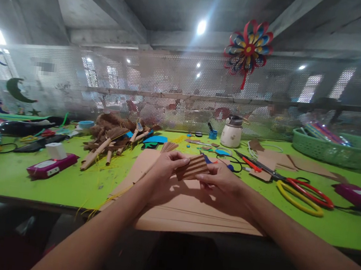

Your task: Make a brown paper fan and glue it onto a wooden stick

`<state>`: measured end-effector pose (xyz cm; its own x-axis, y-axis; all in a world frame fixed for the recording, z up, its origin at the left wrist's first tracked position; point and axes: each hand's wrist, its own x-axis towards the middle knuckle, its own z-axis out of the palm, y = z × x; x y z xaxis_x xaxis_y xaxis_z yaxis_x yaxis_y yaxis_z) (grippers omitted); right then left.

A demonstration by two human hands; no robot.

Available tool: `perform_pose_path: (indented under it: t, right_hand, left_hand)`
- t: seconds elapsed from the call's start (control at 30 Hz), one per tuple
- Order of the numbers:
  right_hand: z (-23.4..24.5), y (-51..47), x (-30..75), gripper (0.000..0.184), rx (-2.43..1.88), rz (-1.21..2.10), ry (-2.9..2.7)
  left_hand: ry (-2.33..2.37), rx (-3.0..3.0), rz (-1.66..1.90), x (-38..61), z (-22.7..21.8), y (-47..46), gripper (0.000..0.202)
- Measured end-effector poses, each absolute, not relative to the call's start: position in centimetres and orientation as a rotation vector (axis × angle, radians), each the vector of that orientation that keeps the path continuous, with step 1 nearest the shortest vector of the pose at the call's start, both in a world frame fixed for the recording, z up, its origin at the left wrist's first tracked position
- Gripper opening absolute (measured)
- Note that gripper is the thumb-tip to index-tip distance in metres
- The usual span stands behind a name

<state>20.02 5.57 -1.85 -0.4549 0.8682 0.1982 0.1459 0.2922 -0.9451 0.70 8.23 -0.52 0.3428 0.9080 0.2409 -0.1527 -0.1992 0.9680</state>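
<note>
Both my hands hold a small pleated piece of brown paper (pixel 193 167) above a stack of brown paper sheets (pixel 185 208) on the green table (pixel 65 183). My left hand (pixel 162 171) pinches the left end of the pleated piece, fingers closed over its top edge. My right hand (pixel 219 183) grips its right end from below, thumb and fingers pressed together. The piece is folded in narrow ridges and tilts up to the right.
Large scissors with red and yellow handles (pixel 303 193) lie to the right, near brown card pieces (pixel 274 160). A pile of brown paper rolls (pixel 109 138), a magenta device (pixel 51 166), a white jar (pixel 231 134), a green basket (pixel 336 151) and a paper pinwheel (pixel 248 47) surround the work area.
</note>
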Motion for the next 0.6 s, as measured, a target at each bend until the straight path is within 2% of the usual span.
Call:
perform_pose_path:
  t: [0.3, 0.6]
  right_hand:
    - [-2.1, 5.6, 20.0, 0.023, -0.939, 1.242, -1.779]
    - [-1.6, 6.4, 20.6, 0.023, -0.795, 1.198, -1.506]
  left_hand:
    - [0.864, 1.603, 1.172, 1.3, -0.8, 9.0, 0.023]
    - [0.574, 1.179, 1.03, 2.6, 0.8, 8.3, 0.024]
